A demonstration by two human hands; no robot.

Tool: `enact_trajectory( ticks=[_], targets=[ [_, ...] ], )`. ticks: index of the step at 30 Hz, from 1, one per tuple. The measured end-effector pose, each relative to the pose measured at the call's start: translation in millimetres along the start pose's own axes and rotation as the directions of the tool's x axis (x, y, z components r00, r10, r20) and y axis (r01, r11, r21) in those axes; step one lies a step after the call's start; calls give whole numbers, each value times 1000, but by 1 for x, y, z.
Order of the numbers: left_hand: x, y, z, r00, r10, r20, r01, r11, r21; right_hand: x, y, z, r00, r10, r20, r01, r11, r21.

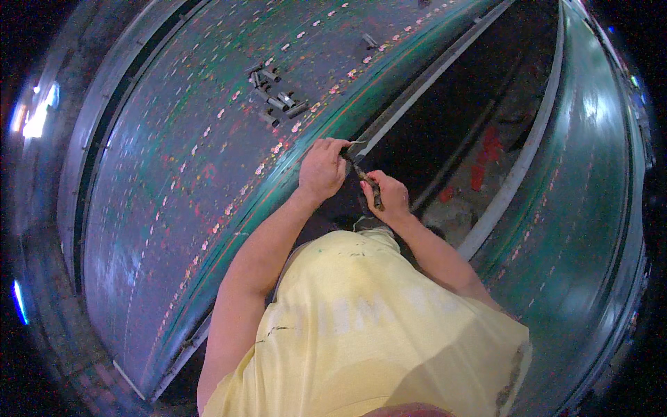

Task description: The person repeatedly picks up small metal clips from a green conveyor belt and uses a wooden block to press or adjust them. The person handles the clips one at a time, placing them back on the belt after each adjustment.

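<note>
My left hand (324,169) is closed at the near edge of a long green, paint-spotted table (229,160). Its fingertips pinch a small dark piece I cannot make out, and a pale thin strand (357,142) sticks out beside them. Just to the right, my right hand (389,198) is closed round a slim dark tool with a worn handle (377,191). The tool's narrow end points up and left, reaching the left fingertips. Whether it touches what the left hand pinches cannot be told.
Several short metal tubes (279,101) lie on the table, with another small tube (370,42) farther off. A second long green table (556,229) runs along the right. On the dark floor between them lie red pieces (479,170). A pale rail (417,90) edges the left table.
</note>
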State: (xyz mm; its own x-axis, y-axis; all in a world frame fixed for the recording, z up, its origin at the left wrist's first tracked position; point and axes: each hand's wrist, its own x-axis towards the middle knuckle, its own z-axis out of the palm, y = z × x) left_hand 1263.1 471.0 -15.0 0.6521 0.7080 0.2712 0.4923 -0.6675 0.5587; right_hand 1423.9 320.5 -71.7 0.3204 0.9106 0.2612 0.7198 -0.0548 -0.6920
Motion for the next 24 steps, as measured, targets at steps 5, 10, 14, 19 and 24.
enact_trajectory(
  ticks=[5, 10, 14, 19, 24],
  targets=[
    [3, -5, 1, 999, -7, 53, 8, 1000, -11, 15, -5, -11, 995, 18, 94, -3, 988, -155],
    [3, -3, -2, 996, -19, 85, 20, 1000, -15, 11, 0, -8, 995, 24, 101, 4, 965, -261],
    [2, -4, -2, 996, -23, 84, 27, 999, -43, 13, 4, -8, 992, -110, 58, 123, 942, -313],
    [3, 1, -7, 997, -19, 78, 22, 999, -41, 19, 11, -12, 987, -139, 81, 154, 962, -224],
    [4, 2, -7, 998, -28, 60, 33, 997, -70, 8, 25, 6, 934, 232, 270, -306, 911, 277]
  ],
)
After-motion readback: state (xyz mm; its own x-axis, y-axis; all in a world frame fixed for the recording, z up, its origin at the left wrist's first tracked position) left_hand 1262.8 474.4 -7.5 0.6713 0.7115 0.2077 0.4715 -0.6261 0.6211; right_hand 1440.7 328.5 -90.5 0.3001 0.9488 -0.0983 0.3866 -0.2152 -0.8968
